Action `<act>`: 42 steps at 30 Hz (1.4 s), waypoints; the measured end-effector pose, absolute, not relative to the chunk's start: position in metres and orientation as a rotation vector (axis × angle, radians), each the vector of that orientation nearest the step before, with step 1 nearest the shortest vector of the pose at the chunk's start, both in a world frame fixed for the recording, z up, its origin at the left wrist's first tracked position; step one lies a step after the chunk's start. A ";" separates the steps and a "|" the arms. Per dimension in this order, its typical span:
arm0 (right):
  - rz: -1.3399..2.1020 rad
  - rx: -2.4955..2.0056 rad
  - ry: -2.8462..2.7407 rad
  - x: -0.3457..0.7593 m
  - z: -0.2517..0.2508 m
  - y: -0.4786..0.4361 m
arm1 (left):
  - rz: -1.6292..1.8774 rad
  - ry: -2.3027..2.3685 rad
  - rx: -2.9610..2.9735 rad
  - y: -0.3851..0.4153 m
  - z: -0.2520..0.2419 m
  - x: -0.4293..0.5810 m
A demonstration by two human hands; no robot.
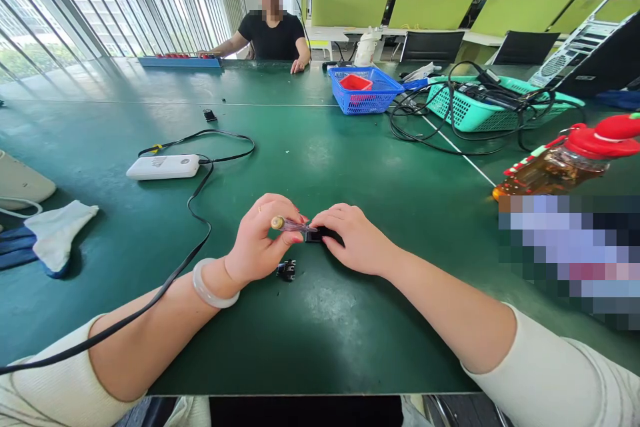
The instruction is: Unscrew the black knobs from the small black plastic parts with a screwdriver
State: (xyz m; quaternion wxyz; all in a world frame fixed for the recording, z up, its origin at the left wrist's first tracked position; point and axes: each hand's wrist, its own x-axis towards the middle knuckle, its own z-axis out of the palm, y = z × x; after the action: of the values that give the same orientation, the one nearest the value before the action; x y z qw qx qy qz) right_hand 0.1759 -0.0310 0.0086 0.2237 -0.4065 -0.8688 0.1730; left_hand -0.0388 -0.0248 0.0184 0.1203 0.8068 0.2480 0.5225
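My left hand (pixel 267 239) is closed around a small screwdriver (pixel 287 224) with a clear handle and a yellowish end. The tool points right, its tip at a small black block-like part (pixel 315 235) low over the table. My right hand (pixel 356 240) grips that part from the right, fingers curled over its top and partly hiding it. Just below my left hand lies a small black piece with metal bits (pixel 287 270), touched by neither hand. What the screwdriver tip meets is too small to make out.
A white power bank (pixel 164 167) with a black cable lies at left, near a blue-and-white glove (pixel 65 237). Blue basket (pixel 367 107), teal basket (pixel 465 121) with cables and a red-capped bottle (pixel 555 167) stand at right. Across the table sits a person (pixel 275 37).
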 end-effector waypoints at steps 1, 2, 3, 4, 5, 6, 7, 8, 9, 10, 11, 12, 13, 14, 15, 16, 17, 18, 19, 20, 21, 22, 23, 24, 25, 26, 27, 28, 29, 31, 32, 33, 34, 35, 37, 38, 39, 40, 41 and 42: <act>0.490 -1.127 -2.391 0.176 0.008 -0.031 | 1.496 0.719 2.389 -0.024 0.019 -0.039; 0.498 -1.135 -2.383 0.177 0.008 -0.031 | 1.446 0.706 2.428 -0.024 0.019 -0.039; 0.502 -1.147 -2.372 0.177 0.007 -0.031 | 1.380 0.683 2.470 -0.023 0.019 -0.039; 0.505 -1.162 -2.363 0.177 0.007 -0.031 | 1.304 0.654 2.507 -0.022 0.019 -0.039; 0.507 -1.182 -2.357 0.177 0.006 -0.031 | 1.230 0.630 2.532 -0.022 0.019 -0.039; 0.509 -1.207 -2.353 0.178 0.005 -0.031 | 1.172 0.615 2.542 -0.021 0.019 -0.039; 0.513 -1.239 -2.354 0.178 0.004 -0.031 | 1.135 0.612 2.542 -0.021 0.019 -0.039; 0.520 -1.274 -2.357 0.178 0.003 -0.031 | 1.119 0.618 2.534 -0.021 0.018 -0.039; 0.526 -1.307 -2.360 0.178 0.002 -0.030 | 1.116 0.630 2.524 -0.021 0.018 -0.039; 0.529 -1.332 -2.363 0.178 0.001 -0.030 | 1.120 0.644 2.516 -0.021 0.018 -0.039; 0.528 -1.347 -2.362 0.178 0.000 -0.029 | 1.125 0.653 2.511 -0.021 0.018 -0.038; 0.523 -1.349 -2.362 0.177 0.000 -0.028 | 1.129 0.660 2.506 -0.022 0.018 -0.038; 0.514 -1.336 -2.361 0.177 -0.001 -0.027 | 1.129 0.668 2.500 -0.022 0.017 -0.038; 0.501 -1.312 -2.355 0.177 -0.001 -0.027 | 1.124 0.675 2.496 -0.022 0.017 -0.038; 0.487 -1.281 -2.343 0.177 -0.001 -0.027 | 1.112 0.683 2.495 -0.022 0.017 -0.038; 0.474 -1.247 -2.325 0.178 -0.001 -0.027 | 1.097 0.692 2.495 -0.022 0.017 -0.038; 0.462 -1.212 -2.302 0.178 0.000 -0.027 | 1.085 0.698 2.497 -0.022 0.017 -0.038; 0.451 -1.183 -2.281 0.179 0.001 -0.028 | 1.087 0.696 2.500 -0.022 0.017 -0.038; 0.442 -1.164 -2.261 0.180 0.002 -0.029 | 1.109 0.685 2.502 -0.023 0.017 -0.038; 0.434 -1.154 -2.248 0.180 0.004 -0.030 | 1.158 0.665 2.498 -0.023 0.017 -0.038; 0.427 -1.152 -2.238 0.181 0.005 -0.031 | 1.224 0.643 2.489 -0.024 0.017 -0.038; 0.418 -1.158 -2.226 0.182 0.006 -0.032 | 1.304 0.626 2.472 -0.024 0.018 -0.038; 0.406 -1.172 -2.206 0.183 0.007 -0.032 | 1.388 0.622 2.450 -0.025 0.018 -0.038; 0.389 -1.197 -2.174 0.184 0.008 -0.032 | 1.473 0.633 2.425 -0.026 0.018 -0.038; 0.367 -1.235 -2.135 0.185 0.009 -0.031 | 1.553 0.658 2.399 -0.027 0.019 -0.039; 0.341 -1.286 -2.101 0.187 0.010 -0.030 | 1.621 0.687 2.375 -0.027 0.019 -0.039; 0.309 -1.353 -2.081 0.188 0.010 -0.029 | 1.672 0.716 2.356 -0.028 0.018 -0.040; 0.278 -1.430 -2.085 0.190 0.010 -0.028 | 1.704 0.738 2.345 -0.027 0.018 -0.040; 0.251 -1.512 -2.114 0.192 0.010 -0.027 | 1.714 0.750 2.343 -0.027 0.017 -0.040; 0.233 -1.650 -2.216 0.195 0.008 -0.026 | 1.690 0.746 2.357 -0.025 0.016 -0.041; 0.240 -1.691 -2.261 0.196 0.008 -0.026 | 1.672 0.739 2.366 -0.024 0.015 -0.041; 0.252 -1.712 -2.291 0.196 0.007 -0.027 | 1.658 0.739 2.371 -0.023 0.014 -0.041; 0.263 -1.711 -2.310 0.196 0.006 -0.029 | 1.650 0.749 2.371 -0.022 0.014 -0.041; 0.274 -1.692 -2.322 0.195 0.006 -0.032 | 1.645 0.769 2.366 -0.021 0.013 -0.041; 0.294 -1.619 -2.366 0.190 0.005 -0.040 | 1.645 0.836 2.345 -0.019 0.012 -0.041; 0.310 -1.570 -2.400 0.186 0.005 -0.046 | 1.644 0.871 2.330 -0.018 0.012 -0.042; 0.324 -1.524 -2.442 0.182 0.005 -0.051 | 1.641 0.899 2.315 -0.017 0.011 -0.042; 0.323 -1.497 -2.479 0.178 0.006 -0.058 | 1.636 0.920 2.301 -0.017 0.011 -0.043; 0.318 -1.482 -2.507 0.174 0.007 -0.064 | 1.632 0.932 2.287 -0.016 0.010 -0.043; 0.309 -1.497 -2.515 0.170 0.009 -0.070 | 1.629 0.936 2.277 -0.016 0.010 -0.044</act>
State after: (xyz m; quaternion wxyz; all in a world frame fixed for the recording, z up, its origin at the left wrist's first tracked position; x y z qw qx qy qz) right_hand 0.1705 -0.0696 0.0088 0.0992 -0.5063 -0.8502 0.1043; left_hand -0.0436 -0.0160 0.0100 0.0946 0.7680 0.3156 0.5492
